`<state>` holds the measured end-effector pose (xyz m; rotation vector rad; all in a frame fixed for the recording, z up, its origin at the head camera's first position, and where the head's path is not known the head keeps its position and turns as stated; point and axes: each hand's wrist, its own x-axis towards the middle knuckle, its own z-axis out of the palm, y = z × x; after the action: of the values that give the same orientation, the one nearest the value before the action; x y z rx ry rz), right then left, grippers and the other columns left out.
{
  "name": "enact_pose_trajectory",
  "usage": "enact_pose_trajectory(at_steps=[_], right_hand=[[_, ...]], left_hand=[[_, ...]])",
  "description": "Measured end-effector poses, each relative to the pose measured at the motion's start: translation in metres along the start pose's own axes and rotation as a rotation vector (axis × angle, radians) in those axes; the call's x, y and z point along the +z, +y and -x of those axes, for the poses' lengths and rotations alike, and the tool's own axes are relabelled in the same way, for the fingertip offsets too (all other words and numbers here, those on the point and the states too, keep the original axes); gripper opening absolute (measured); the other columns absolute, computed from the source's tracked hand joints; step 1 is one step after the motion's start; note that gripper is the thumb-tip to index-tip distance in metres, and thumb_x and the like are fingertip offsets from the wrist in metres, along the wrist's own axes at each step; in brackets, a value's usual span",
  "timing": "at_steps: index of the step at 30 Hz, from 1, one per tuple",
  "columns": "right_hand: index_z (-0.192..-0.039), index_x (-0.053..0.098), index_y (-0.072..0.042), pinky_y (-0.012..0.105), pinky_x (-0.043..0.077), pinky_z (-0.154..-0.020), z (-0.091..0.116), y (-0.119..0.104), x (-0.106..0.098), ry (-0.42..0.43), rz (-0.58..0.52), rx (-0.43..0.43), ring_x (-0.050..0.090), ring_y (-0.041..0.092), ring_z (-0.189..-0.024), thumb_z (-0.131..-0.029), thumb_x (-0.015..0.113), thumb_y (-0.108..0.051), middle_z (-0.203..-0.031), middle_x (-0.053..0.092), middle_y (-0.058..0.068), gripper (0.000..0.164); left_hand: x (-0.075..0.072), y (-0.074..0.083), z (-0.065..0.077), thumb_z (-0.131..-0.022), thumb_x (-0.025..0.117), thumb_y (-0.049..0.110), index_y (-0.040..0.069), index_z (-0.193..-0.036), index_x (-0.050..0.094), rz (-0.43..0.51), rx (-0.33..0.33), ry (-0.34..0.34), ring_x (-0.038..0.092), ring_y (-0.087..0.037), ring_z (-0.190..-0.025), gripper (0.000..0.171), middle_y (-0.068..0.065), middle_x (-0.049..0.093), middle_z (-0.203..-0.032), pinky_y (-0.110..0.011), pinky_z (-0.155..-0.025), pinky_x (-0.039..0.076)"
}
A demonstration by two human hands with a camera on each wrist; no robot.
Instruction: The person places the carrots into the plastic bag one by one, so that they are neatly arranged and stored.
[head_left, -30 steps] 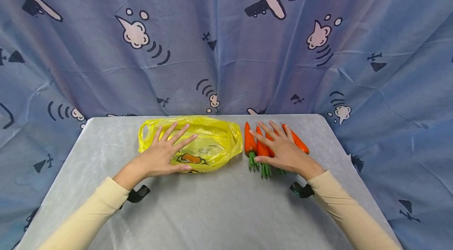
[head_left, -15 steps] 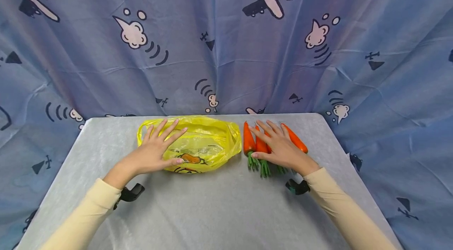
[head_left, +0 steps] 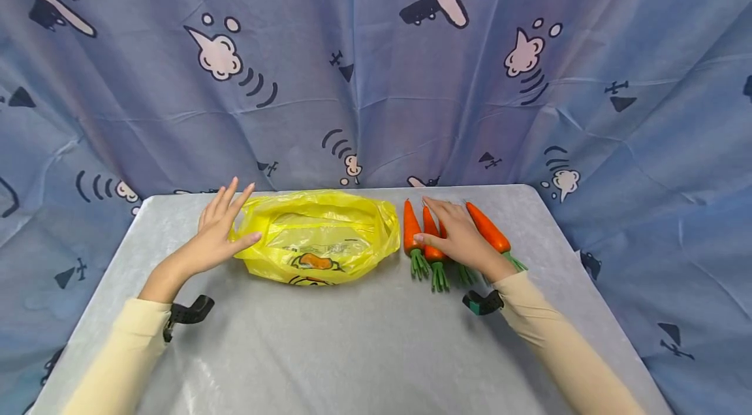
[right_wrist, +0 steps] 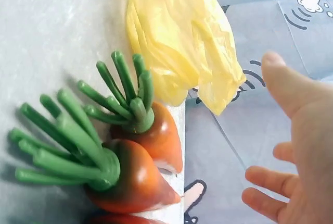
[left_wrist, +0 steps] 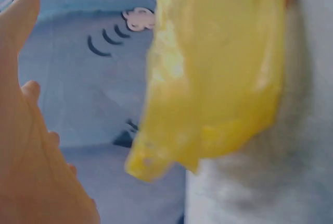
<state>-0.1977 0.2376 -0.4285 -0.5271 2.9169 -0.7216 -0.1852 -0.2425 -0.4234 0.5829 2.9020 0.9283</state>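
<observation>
1. Containers: one bag (head_left: 320, 242), yellow plastic, lying on the grey table (head_left: 352, 337) to the left of the carrots. Its mouth gapes upward, so you see the inner wall.
2. Bag surface: thin, crinkled, glossy, part see-through; orange and dark print on the side near you.
3. Count: four carrots visible, all on the table outside the bag. First carrot (head_left: 412, 229) lies just beside the bag's right end; second carrot (head_left: 434, 250) next to it; third carrot (head_left: 467, 275) mostly behind your hand, green top showing; fourth carrot (head_left: 489, 227) at the far right, slanting.
4. Carrot looks: smooth, bright orange, tapering to points aimed away from you; stubby green stalks towards you.
5. Your left hand (head_left: 214, 232): at the bag's left end, fingers extended, thumb spread away; it grips nothing.
6. Your right hand (head_left: 464, 239): above the carrots, thumb and fingers spread, pinching nothing. Contact with the third carrot: cannot tell.
7. Behind the table: one blue curtain (head_left: 317, 89), plane prints.
</observation>
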Motion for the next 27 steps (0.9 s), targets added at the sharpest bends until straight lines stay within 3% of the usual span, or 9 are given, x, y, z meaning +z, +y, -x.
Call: enact_pose_trajectory(at_steps=[5, 9, 13, 16, 18, 22, 24, 27], right_hand=[[-0.158, 0.025, -0.023, 0.064, 0.037, -0.112, -0.004, 0.003, 0.007, 0.015, -0.036, 0.048, 0.035, 0.037, -0.142, -0.09, 0.066, -0.053, -0.154, 0.041, 0.016, 0.086], [-0.157, 0.028, -0.017, 0.062, 0.041, -0.109, -0.009, 0.007, 0.014, 0.026, -0.064, 0.067, 0.04, 0.039, -0.138, -0.091, 0.065, -0.053, -0.15, 0.046, 0.018, 0.084], [-0.156, 0.03, -0.011, 0.066, 0.03, -0.116, -0.015, 0.009, 0.022, 0.018, -0.083, 0.105, 0.03, 0.046, -0.146, -0.091, 0.063, -0.055, -0.154, 0.041, 0.022, 0.085], [-0.156, 0.03, -0.009, 0.067, 0.021, -0.119, -0.019, 0.011, 0.028, 0.015, -0.089, 0.138, 0.02, 0.047, -0.15, -0.092, 0.063, -0.055, -0.158, 0.035, 0.022, 0.085], [-0.155, 0.031, -0.008, 0.066, 0.02, -0.12, -0.021, 0.012, 0.032, 0.023, -0.09, 0.144, 0.022, 0.047, -0.15, -0.092, 0.064, -0.052, -0.156, 0.038, 0.022, 0.084], [-0.153, 0.035, -0.003, 0.062, 0.024, -0.121, -0.025, 0.014, 0.038, 0.046, -0.08, 0.143, 0.039, 0.043, -0.141, -0.092, 0.066, -0.048, -0.124, 0.062, 0.02, 0.082], [-0.15, 0.038, 0.0, 0.059, 0.031, -0.118, -0.027, 0.015, 0.041, 0.057, -0.068, 0.129, 0.051, 0.038, -0.123, -0.091, 0.067, -0.046, -0.103, 0.063, 0.016, 0.08], [-0.147, 0.043, 0.003, 0.057, 0.032, -0.115, -0.029, 0.015, 0.043, 0.079, -0.05, 0.114, 0.053, 0.029, -0.094, -0.091, 0.069, -0.043, -0.085, 0.058, 0.009, 0.077]], left_hand=[[0.007, -0.015, 0.003, -0.095, 0.063, 0.037, 0.031, -0.16, 0.002, 0.113, -0.042, -0.003, -0.018, -0.045, -0.152, 0.09, -0.007, -0.021, -0.167, -0.081, -0.11, -0.006], [0.011, -0.023, 0.003, -0.096, 0.062, 0.034, 0.032, -0.16, 0.001, 0.19, -0.06, -0.011, -0.019, -0.052, -0.149, 0.089, -0.011, -0.021, -0.166, -0.082, -0.109, -0.009], [0.017, -0.029, 0.004, -0.097, 0.061, 0.033, 0.028, -0.161, 0.003, 0.232, -0.088, -0.023, -0.014, -0.059, -0.147, 0.087, -0.02, -0.017, -0.165, -0.084, -0.106, -0.005], [0.021, -0.033, 0.004, -0.097, 0.061, 0.031, 0.022, -0.161, 0.005, 0.251, -0.091, -0.027, -0.01, -0.058, -0.148, 0.085, -0.025, -0.011, -0.165, -0.084, -0.107, -0.003], [0.024, -0.035, 0.004, -0.097, 0.06, 0.03, 0.019, -0.161, 0.006, 0.258, -0.09, -0.027, -0.008, -0.056, -0.149, 0.084, -0.026, -0.008, -0.165, -0.083, -0.108, -0.002], [0.027, -0.037, 0.004, -0.097, 0.06, 0.03, 0.019, -0.161, 0.006, 0.26, -0.091, -0.023, -0.006, -0.053, -0.15, 0.085, -0.025, -0.005, -0.165, -0.081, -0.11, -0.001], [0.028, -0.038, 0.004, -0.097, 0.06, 0.03, 0.019, -0.161, 0.005, 0.26, -0.093, -0.022, -0.006, -0.053, -0.15, 0.085, -0.025, -0.004, -0.165, -0.081, -0.11, 0.0], [0.028, -0.038, 0.005, -0.097, 0.06, 0.029, 0.017, -0.161, 0.005, 0.26, -0.091, -0.021, -0.004, -0.053, -0.15, 0.086, -0.025, -0.002, -0.166, -0.08, -0.111, 0.0]])
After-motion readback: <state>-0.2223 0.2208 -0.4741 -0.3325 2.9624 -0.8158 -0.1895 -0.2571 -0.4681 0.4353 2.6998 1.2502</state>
